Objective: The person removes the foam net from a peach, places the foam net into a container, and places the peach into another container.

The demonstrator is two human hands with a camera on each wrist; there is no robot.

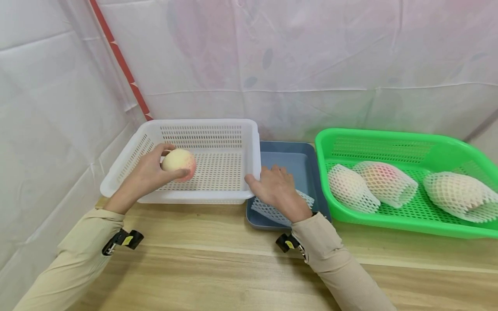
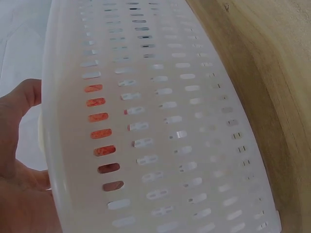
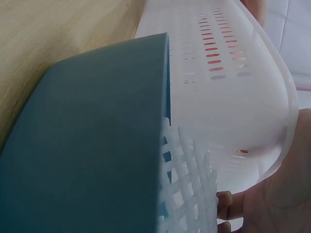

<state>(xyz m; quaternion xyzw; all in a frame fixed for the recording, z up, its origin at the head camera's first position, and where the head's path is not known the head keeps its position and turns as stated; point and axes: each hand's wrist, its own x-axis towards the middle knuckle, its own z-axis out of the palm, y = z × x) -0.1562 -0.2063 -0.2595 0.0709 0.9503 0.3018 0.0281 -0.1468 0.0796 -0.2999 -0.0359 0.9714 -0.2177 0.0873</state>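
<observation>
My left hand (image 1: 149,172) holds a pale yellow and pink peach (image 1: 179,163) inside the white perforated basket (image 1: 254,151), thumb and fingers around its sides. Through the basket's slots the peach's red side (image 2: 101,133) shows in the left wrist view. My right hand (image 1: 277,190) is at the basket's right end, thumb touching the rim and fingers over the blue-grey tray (image 1: 299,147). In the right wrist view its fingertips (image 3: 224,199) are beside a white foam net (image 3: 182,189), which lies loose across the tray's near end. Nothing is seen within this hand's grasp.
On the right stands a green basket (image 1: 389,225) with three foam-netted fruits, one a pinkish fruit (image 1: 383,177). The tray sits between the two baskets on a wooden table (image 1: 218,259). Pale cloth (image 1: 311,65) hangs behind and at the left.
</observation>
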